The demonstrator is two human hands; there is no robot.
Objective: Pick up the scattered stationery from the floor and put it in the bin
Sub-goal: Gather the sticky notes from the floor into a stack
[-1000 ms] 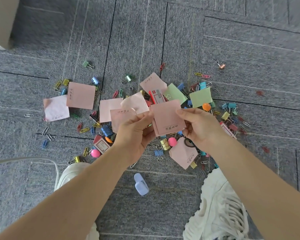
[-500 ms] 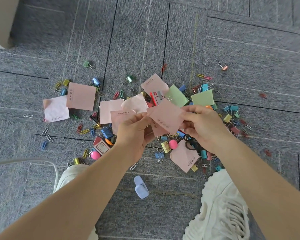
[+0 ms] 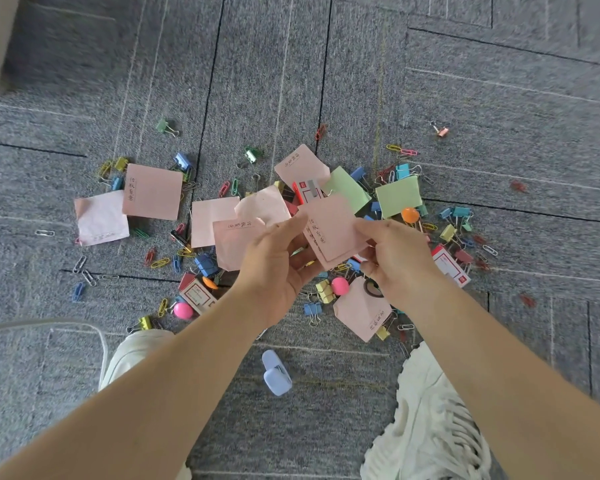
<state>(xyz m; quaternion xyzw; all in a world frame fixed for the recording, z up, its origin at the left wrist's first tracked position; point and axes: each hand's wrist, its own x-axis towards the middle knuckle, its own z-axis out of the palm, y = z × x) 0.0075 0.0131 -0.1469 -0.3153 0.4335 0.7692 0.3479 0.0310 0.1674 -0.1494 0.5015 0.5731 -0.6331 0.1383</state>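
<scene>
Holding a stack of pink square paper notes [image 3: 329, 226] between both hands, above the grey carpet floor [image 3: 326, 81].

- Left hand [image 3: 274, 271]: thumb laid on the stack's 9 o'clock edge, fingers curled beneath, pinching it.
- Right hand [image 3: 400, 261]: forefinger and thumb nipped onto the 3 o'clock edge.
- The stack sits tilted, one corner pointing to 6 o'clock. Being square, it has no long axis to speak of.

The relation that matters is where the loose sheets lie from this grip.

- A single pink square paper note [image 3: 361, 310] lies flat at 6 o'clock of the right hand, partly hidden by that wrist. The right hand is plainly nearer.
- Another pink paper sheet [image 3: 234, 244] lies at 10 o'clock of the left hand, one edge hidden behind the knuckles. The left hand is nearer.
- Green square paper notes [image 3: 397, 195] lie near, at 12 to 1 o'clock of the grip.
- Two further pink sheets [image 3: 151, 190] lie well apart at 9 o'clock.
- Coloured metal binder clips [image 3: 324, 289] are strewn among the papers.

Judgement: one hand would have to take the stack alone before the other can reach down. The right-side note looks the shortest reach.

I cannot place the bin for certain. A thin pale curved rim [image 3: 104, 351] at 8 o'clock, beside the left leg, may be it. With so much on the floor, the task looks barely begun.
</scene>
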